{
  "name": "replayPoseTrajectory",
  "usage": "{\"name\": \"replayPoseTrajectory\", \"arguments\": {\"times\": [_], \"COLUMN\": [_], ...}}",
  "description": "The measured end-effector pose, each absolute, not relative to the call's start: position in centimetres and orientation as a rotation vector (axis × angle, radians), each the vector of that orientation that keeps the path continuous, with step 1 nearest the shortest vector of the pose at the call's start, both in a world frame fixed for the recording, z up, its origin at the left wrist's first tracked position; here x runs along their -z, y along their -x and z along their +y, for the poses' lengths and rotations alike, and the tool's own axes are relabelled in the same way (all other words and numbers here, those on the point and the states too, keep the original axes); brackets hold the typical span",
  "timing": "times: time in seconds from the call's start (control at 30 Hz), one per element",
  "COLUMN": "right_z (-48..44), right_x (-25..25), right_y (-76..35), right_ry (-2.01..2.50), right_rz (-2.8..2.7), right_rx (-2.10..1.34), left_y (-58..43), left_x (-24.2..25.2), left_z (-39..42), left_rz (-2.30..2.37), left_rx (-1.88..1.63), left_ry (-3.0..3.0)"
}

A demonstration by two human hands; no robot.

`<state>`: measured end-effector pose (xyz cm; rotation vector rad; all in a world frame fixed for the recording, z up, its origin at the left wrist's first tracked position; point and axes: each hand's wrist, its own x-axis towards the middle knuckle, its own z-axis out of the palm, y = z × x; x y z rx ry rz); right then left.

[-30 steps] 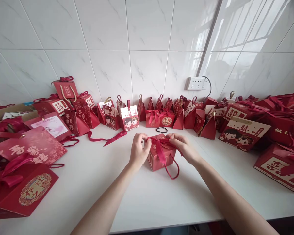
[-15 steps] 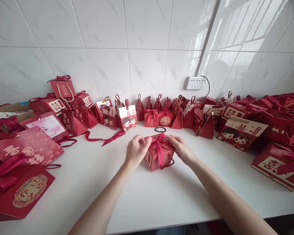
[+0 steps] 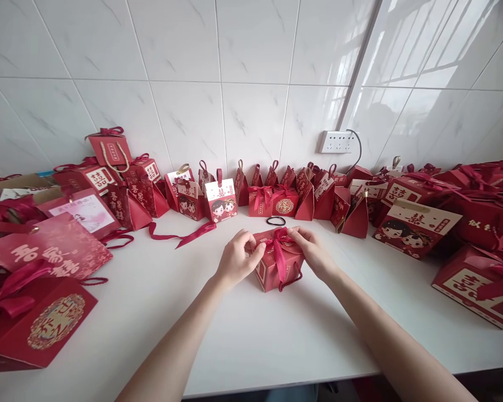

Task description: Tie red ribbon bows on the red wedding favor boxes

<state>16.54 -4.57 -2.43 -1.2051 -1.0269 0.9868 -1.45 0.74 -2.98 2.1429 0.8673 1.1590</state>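
Observation:
A small red gift box (image 3: 272, 271) with a red ribbon bow (image 3: 279, 245) and a cord handle stands at the middle of the white counter (image 3: 251, 329). My left hand (image 3: 237, 258) rests against the box's left top edge, its fingers pinched on the ribbon. My right hand (image 3: 312, 250) is at the box's right top edge, fingers likewise pinched on the ribbon. Both forearms reach in from the bottom of the view.
Many red gift boxes and bags (image 3: 220, 201) line the tiled wall. Larger red bags (image 3: 46, 321) lie at the left, big boxes (image 3: 469, 279) at the right. A loose red ribbon (image 3: 184, 235) and a black hair tie (image 3: 275, 221) lie behind the box. A wall socket (image 3: 334, 142) is at the corner.
The ribbon ends were drawn in and the bow tightened on top of the box. The cord handle, stretched toward me before, now lies close to the box's front.

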Motion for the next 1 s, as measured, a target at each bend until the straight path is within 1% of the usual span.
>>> {"name": "replayPoseTrajectory", "arguments": {"times": [0.1,0.2,0.33,0.47,0.67,0.87,1.0], "right_z": [-4.6,-4.6,-4.5,-4.3,-4.4,-4.5,-4.2], "right_x": [2.6,2.8,3.1,3.4,3.3,3.3,3.5], "right_y": [-16.6,-16.7,-16.8,-17.2,-17.2,-16.9,-16.9], "right_ry": [1.207,1.180,1.105,1.119,1.130,1.235,1.237], "right_rz": [-0.998,-0.992,-0.997,-1.006,-1.079,-1.038,-1.011], "right_rx": [-0.984,-1.012,-1.028,-1.007,-0.977,-0.916,-0.936], "left_y": [1.5,1.7,1.7,1.7,1.5,1.3,1.3], "left_x": [3.1,3.1,2.8,2.4,2.3,2.7,2.9], "left_z": [0.9,0.8,0.8,0.8,0.8,1.1,1.3], "left_rz": [0.951,1.057,0.939,0.843,0.872,0.862,0.841], "left_rx": [-1.112,-0.989,-0.834,-0.891,-1.004,-1.008,-0.991], "left_ry": [-2.111,-2.125,-1.968,-1.757,-1.666,-1.636,-1.606]}}
